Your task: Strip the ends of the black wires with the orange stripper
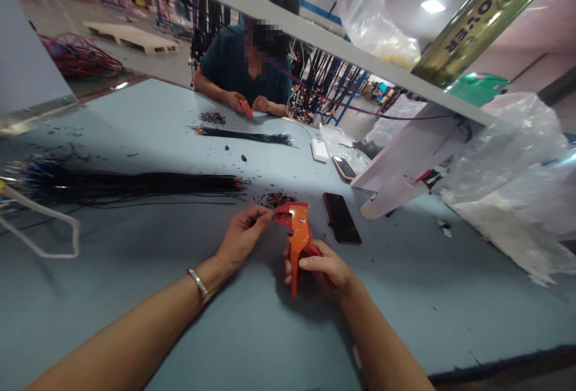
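My right hand (pixel 326 266) is wrapped round the handles of an orange and red wire stripper (pixel 297 223), held upright above the table. My left hand (pixel 246 232) is closed in a pinch, its fingertips right at the stripper's red jaws. What sits between those fingertips is too small to make out. Behind the jaws lies a pile of short dark and reddish offcuts (pixel 279 199). A long bundle of black wires (pixel 148 182) stretches across the table to the left, with reddish ends toward my hands and bluish-silver ends at the far left.
Right of the stripper lie a dark phone (pixel 342 218), another phone (pixel 344 168) and a white box (pixel 319 150). Across the table a person (pixel 245 73) holds an orange tool (pixel 246 108) behind a smaller wire bundle (pixel 245 135). Plastic bags (pixel 508 157) stand at right; a white bent rod (pixel 75 238) juts in at left.
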Demonstrator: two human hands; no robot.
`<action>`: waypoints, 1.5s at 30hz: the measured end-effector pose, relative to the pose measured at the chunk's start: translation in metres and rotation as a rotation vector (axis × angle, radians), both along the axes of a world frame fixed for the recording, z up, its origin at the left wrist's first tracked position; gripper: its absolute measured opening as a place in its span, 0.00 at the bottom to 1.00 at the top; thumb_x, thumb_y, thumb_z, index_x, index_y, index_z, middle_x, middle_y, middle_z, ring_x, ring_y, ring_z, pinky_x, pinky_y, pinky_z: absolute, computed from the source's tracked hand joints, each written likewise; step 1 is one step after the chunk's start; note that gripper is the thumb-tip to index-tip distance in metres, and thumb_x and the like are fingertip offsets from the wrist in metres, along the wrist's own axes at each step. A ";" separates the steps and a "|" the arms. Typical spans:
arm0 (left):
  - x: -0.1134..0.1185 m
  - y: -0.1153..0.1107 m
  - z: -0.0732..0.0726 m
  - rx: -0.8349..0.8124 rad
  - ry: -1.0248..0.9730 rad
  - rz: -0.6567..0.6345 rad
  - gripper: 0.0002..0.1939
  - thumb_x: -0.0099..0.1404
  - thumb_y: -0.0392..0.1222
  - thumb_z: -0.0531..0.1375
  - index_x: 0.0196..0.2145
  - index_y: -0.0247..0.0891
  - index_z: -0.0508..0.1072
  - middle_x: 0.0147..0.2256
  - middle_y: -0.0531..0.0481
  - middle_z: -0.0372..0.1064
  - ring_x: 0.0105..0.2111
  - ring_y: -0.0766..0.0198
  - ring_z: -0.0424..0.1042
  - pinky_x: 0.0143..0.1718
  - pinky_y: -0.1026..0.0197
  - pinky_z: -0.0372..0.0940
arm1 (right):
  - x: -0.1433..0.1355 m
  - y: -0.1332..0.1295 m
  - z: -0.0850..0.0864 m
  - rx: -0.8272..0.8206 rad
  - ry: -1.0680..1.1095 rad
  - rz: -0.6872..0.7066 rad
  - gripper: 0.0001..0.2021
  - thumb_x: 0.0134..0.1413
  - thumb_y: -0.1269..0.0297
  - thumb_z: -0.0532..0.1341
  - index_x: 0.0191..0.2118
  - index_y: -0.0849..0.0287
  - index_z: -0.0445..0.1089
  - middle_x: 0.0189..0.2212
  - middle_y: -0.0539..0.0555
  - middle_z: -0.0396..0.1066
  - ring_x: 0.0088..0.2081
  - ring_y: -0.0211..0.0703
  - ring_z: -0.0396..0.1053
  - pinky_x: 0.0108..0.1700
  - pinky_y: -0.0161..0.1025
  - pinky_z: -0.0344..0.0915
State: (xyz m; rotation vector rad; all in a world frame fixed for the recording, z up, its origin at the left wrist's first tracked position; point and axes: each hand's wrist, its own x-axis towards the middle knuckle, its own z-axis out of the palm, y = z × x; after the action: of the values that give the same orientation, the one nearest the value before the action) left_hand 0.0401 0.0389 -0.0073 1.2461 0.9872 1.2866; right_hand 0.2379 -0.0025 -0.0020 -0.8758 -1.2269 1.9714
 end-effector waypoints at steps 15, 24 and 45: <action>-0.002 0.000 0.001 0.071 0.044 0.000 0.12 0.59 0.48 0.60 0.25 0.36 0.71 0.23 0.55 0.62 0.26 0.68 0.59 0.29 0.65 0.57 | -0.004 -0.001 0.003 0.042 -0.016 -0.008 0.17 0.45 0.59 0.68 0.37 0.66 0.69 0.28 0.56 0.72 0.28 0.44 0.74 0.28 0.38 0.70; -0.003 0.000 0.000 0.072 0.041 -0.020 0.13 0.60 0.49 0.60 0.26 0.36 0.72 0.23 0.54 0.64 0.27 0.67 0.60 0.31 0.65 0.57 | -0.004 -0.002 0.008 0.076 -0.056 0.007 0.17 0.45 0.57 0.68 0.36 0.66 0.69 0.28 0.55 0.72 0.28 0.43 0.73 0.28 0.36 0.68; -0.002 0.001 0.001 0.134 0.055 0.003 0.10 0.61 0.45 0.59 0.26 0.36 0.73 0.24 0.54 0.64 0.27 0.66 0.61 0.31 0.65 0.58 | -0.010 -0.005 -0.003 0.039 -0.054 -0.102 0.16 0.44 0.56 0.69 0.33 0.65 0.69 0.23 0.52 0.70 0.23 0.41 0.71 0.25 0.37 0.68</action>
State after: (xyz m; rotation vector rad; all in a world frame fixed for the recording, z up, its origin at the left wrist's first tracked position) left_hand 0.0381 0.0394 -0.0066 1.3896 0.9545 1.3452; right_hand 0.2281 -0.0078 -0.0051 -0.9584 -1.2224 1.8479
